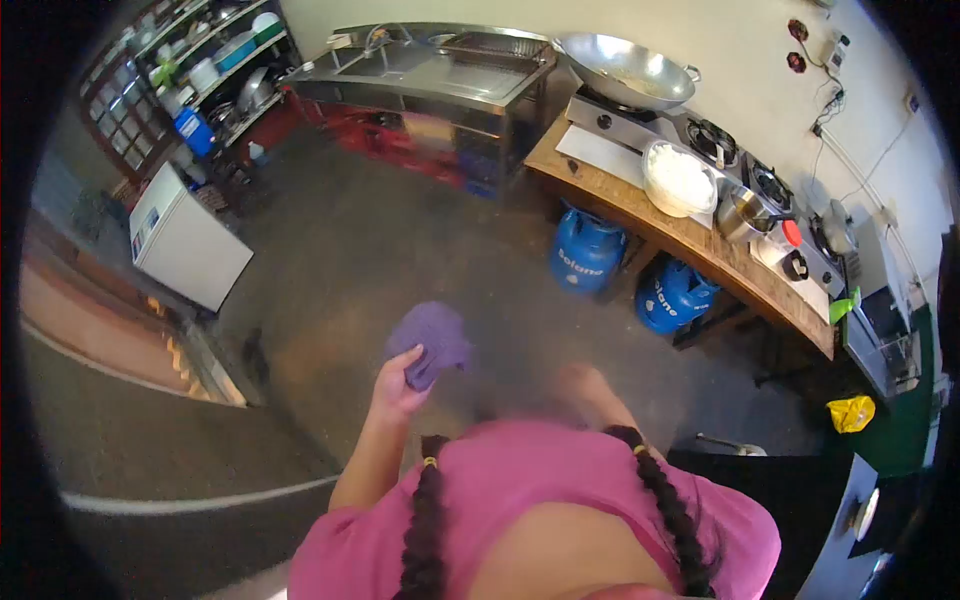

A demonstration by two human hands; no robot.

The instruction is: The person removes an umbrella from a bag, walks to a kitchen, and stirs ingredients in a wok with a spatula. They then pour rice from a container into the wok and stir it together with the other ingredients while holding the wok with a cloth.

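Observation:
My left hand [402, 380] is closed on a purple cloth [430, 338], with the thumb on top and the bunched fabric spreading over the fingers. It is held out in front of my body, above the dark floor. My right hand [580, 383] is low in front of my pink shirt and smeared by motion. Its fingers cannot be made out, nor whether anything is in them.
Along the right wall runs a wooden counter [735, 262] with gas burners, a large wok [628, 72] and a tub of white contents [680, 178]. Blue gas cylinders [586, 252] stand beneath. A steel sink unit [440, 75], shelves [215, 65] and a white chest [190, 240] are farther off.

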